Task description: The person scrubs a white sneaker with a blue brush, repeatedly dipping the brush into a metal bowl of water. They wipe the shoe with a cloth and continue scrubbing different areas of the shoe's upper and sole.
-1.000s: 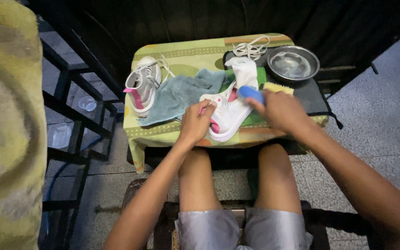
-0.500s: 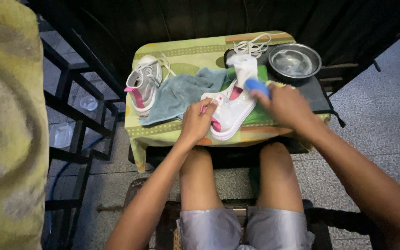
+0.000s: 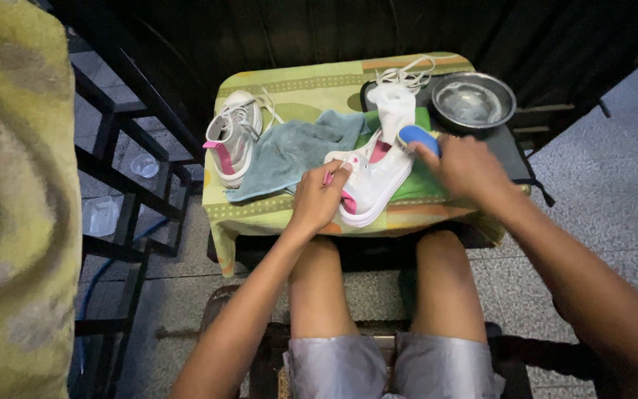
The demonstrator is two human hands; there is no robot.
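Head view: on a small table (image 3: 297, 81) with a green cloth, a white and pink shoe (image 3: 374, 177) lies on its side near the front edge, the left hand (image 3: 317, 201) pinching its heel end while the right hand (image 3: 467, 166) is closed around a blue brush (image 3: 416, 137) at the shoe's top. The shoe looks light, with soft uppers and a stiff rubber sole, so sole or heel gives the firmest hold. Compared with a second ago, the brush sits slightly farther from the front edge; the second shoe (image 3: 236, 133), towel (image 3: 297, 148) and metal bowl (image 3: 472, 100) behind are unmoved.
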